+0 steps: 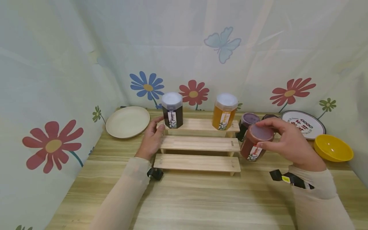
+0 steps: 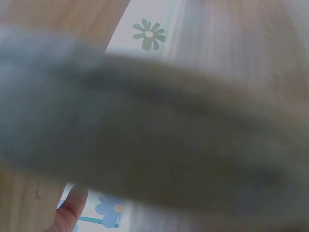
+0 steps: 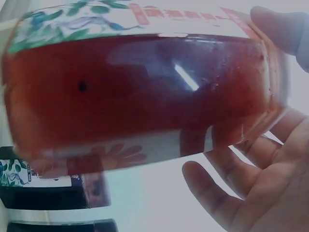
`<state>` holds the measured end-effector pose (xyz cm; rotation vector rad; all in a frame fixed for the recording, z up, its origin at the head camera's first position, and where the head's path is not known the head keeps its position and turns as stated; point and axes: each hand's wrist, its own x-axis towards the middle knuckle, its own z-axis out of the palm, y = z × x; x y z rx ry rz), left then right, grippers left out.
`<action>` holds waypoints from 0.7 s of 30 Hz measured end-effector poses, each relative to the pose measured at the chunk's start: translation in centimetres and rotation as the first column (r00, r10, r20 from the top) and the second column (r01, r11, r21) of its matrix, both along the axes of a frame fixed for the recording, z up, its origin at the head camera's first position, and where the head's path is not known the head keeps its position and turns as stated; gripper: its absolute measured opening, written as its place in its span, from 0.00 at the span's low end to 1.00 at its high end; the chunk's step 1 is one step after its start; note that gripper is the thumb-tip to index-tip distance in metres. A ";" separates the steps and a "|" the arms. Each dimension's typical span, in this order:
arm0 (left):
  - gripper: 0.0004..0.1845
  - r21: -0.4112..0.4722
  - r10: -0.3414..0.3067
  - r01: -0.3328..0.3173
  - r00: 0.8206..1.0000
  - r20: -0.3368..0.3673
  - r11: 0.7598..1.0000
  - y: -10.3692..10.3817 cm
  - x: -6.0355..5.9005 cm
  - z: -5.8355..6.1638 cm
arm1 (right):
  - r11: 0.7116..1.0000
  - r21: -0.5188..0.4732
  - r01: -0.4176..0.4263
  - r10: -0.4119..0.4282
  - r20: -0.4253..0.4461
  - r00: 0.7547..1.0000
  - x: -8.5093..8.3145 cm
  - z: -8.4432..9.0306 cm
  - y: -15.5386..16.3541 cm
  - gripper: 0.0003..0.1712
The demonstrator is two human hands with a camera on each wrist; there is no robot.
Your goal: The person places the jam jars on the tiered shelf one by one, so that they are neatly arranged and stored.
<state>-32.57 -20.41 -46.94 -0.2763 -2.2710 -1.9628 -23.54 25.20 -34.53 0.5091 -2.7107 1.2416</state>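
My right hand (image 1: 296,145) grips a jar of red-brown contents (image 1: 254,147) by its lid, thumb on the near side. The jar tilts beside the right end of a three-step wooden rack (image 1: 198,163). In the right wrist view its clear wall and floral label fill the upper part. My left hand (image 1: 152,139) holds the rack's upper left end, near a dark jar (image 1: 173,115) with a white lid. An amber jar (image 1: 225,115) stands at the right of the same top step. A blurred band hides much of the left wrist view, where the thumb (image 2: 72,208) shows beside the wood.
Behind the held jar stand a dark jar with a purplish lid (image 1: 249,119) and another, partly hidden by my right hand. A patterned white plate (image 1: 304,123) and a yellow bowl (image 1: 333,148) are at the right. A cream plate (image 1: 127,121) lies at the back left, near the flowered curtain.
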 end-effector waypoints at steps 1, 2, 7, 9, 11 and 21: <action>0.24 0.002 -0.001 0.001 1.000 0.001 1.000 0.0 0.0 0.0 | 1.000 -0.010 0.007 -0.007 -0.009 1.000 0.1 0.0 -0.1 0.31; 0.24 0.005 -0.003 0.003 1.000 -0.002 1.000 0.0 -0.1 0.0 | 1.000 -0.022 0.017 -0.017 -0.018 1.000 0.1 0.0 -0.3 0.31; 0.23 0.012 -0.005 0.005 1.000 -0.016 1.000 0.0 0.0 0.1 | 0.997 -0.070 0.041 -0.043 -0.032 0.999 0.1 -0.2 -1.1 0.32; 0.23 0.014 -0.005 0.005 1.000 -0.021 1.000 0.0 0.0 0.1 | 0.997 -0.073 0.035 -0.037 -0.014 0.999 -0.1 -0.4 -1.5 0.32; 0.23 0.012 -0.005 0.005 1.000 -0.023 1.000 0.1 0.0 0.1 | 0.998 -0.066 0.026 -0.025 0.012 1.000 -0.3 -0.6 -1.9 0.32; 0.23 0.006 -0.003 0.003 1.000 -0.023 1.000 0.0 -0.1 -0.2 | 0.996 -0.078 -0.037 0.038 0.012 0.999 -0.9 -1.3 -2.8 0.36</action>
